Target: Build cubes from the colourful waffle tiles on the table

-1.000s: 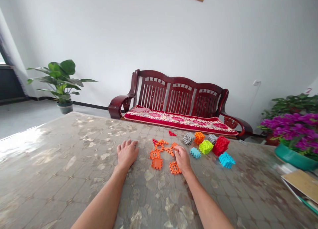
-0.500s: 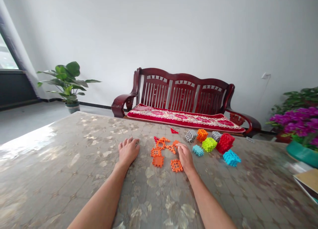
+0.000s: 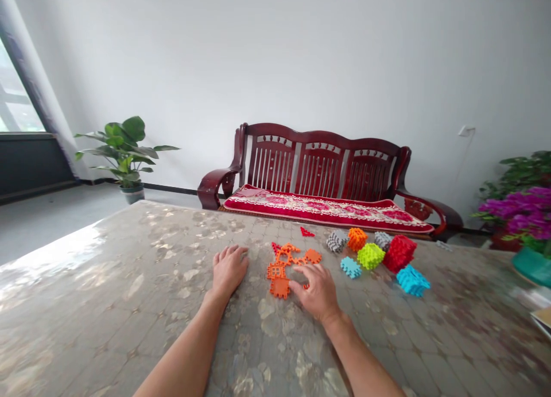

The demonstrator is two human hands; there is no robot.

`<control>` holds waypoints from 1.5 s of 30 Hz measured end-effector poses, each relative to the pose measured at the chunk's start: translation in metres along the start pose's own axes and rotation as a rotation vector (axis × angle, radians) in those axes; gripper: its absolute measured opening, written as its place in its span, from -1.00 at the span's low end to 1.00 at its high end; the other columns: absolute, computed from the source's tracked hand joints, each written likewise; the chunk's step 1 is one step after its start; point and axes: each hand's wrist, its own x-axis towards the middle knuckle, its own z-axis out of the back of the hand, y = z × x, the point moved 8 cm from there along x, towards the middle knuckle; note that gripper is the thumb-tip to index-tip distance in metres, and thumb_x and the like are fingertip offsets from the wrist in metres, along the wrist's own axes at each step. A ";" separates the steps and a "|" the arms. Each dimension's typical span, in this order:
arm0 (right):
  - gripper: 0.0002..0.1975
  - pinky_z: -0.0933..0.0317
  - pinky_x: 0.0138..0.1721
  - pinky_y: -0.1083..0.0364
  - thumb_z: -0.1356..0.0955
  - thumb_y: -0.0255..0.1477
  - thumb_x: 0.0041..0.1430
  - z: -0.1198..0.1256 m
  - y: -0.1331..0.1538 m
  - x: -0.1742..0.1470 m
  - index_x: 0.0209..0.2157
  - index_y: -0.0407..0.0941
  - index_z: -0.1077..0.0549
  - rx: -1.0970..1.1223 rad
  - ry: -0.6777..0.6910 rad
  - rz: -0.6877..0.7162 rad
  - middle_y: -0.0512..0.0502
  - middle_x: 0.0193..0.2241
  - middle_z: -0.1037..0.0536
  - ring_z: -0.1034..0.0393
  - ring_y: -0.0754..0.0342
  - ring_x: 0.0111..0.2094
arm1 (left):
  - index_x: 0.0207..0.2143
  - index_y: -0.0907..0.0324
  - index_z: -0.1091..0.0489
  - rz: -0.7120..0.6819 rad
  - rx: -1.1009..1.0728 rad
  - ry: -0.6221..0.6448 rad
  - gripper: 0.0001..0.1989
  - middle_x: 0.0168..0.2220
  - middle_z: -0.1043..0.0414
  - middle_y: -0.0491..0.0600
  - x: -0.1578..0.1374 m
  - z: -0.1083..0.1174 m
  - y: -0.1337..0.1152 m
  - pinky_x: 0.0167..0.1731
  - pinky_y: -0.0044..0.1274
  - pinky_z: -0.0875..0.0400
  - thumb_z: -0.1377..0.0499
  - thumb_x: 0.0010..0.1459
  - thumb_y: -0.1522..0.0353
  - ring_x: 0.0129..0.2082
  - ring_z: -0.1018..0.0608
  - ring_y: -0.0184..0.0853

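Note:
My left hand (image 3: pixel 230 269) lies palm down on the table, fingers out and holding nothing. My right hand (image 3: pixel 317 290) hovers low with thumb and fingers apart, largely hiding an orange window-pattern tile (image 3: pixel 306 286) beneath it. Its thumb tip is by a solid orange interlocking tile (image 3: pixel 279 288). Above that tile sits an orange window tile (image 3: pixel 276 270), edge to edge with it. Farther back lie an open-frame orange piece (image 3: pixel 284 256), a small red piece (image 3: pixel 275 248) and another solid orange tile (image 3: pixel 313 256). Whether my right fingers touch the covered tile is hidden.
Right of my hands stand stacks of interlocking tiles: lime (image 3: pixel 371 256), red (image 3: pixel 400 253), blue (image 3: pixel 412 280), orange (image 3: pixel 357 239) and grey (image 3: pixel 337 241). A light-blue tile (image 3: pixel 350 267) and a red triangle (image 3: pixel 307 232) lie nearby. A wooden bench (image 3: pixel 322 162) is behind the table.
My right hand has come toward me from the far orange tile, its fingers spreading over the near window tile. The solid orange tile it was at now lies uncovered. My left hand stays put.

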 end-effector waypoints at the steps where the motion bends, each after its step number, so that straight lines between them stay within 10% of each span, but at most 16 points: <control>1: -0.68 -0.17 0.00 -0.05 -0.45 -0.28 0.03 -0.003 0.008 0.000 -0.13 -0.02 -0.54 -0.023 0.042 0.013 -0.09 -0.15 -0.61 -0.39 -0.10 -0.09 | 0.01 0.00 -0.48 -0.028 -0.034 0.009 -0.62 0.18 -0.38 0.01 0.000 -0.001 -0.003 0.23 -0.21 -0.04 -0.01 0.21 0.27 0.24 -0.30 -0.11; 18: -0.38 -0.30 0.00 0.05 -0.18 -0.80 -0.21 -0.017 0.014 -0.005 -0.14 -0.05 -0.51 0.136 0.143 0.188 -0.05 -0.19 -0.56 -0.42 0.04 -0.08 | -0.15 -0.04 -0.51 -0.267 -0.108 0.140 -0.62 0.12 -0.39 -0.01 -0.017 -0.013 -0.051 0.24 -0.19 0.01 -0.29 -0.04 0.09 0.20 -0.32 -0.11; 38: -0.34 -0.31 0.06 0.00 -0.12 -0.74 -0.09 -0.009 -0.039 -0.001 0.01 -0.05 -0.47 0.181 -0.144 -0.172 -0.08 -0.06 -0.58 -0.45 0.03 -0.02 | -0.15 0.03 -0.41 -0.294 -0.197 0.175 -0.56 0.03 -0.44 -0.02 -0.019 -0.026 -0.059 0.23 -0.16 0.03 -0.35 -0.11 0.15 0.16 -0.33 -0.08; 45: -0.36 -0.37 -0.03 0.01 -0.15 -0.67 -0.19 -0.010 -0.062 -0.002 -0.06 -0.09 -0.49 0.342 -0.246 -0.286 -0.06 -0.16 -0.61 -0.51 0.04 -0.14 | -0.32 0.09 -0.28 -0.376 -0.427 0.189 -0.81 -0.31 -0.46 -0.15 -0.027 -0.014 -0.077 -0.23 -0.55 -0.30 -0.21 -0.02 0.39 -0.27 -0.48 -0.35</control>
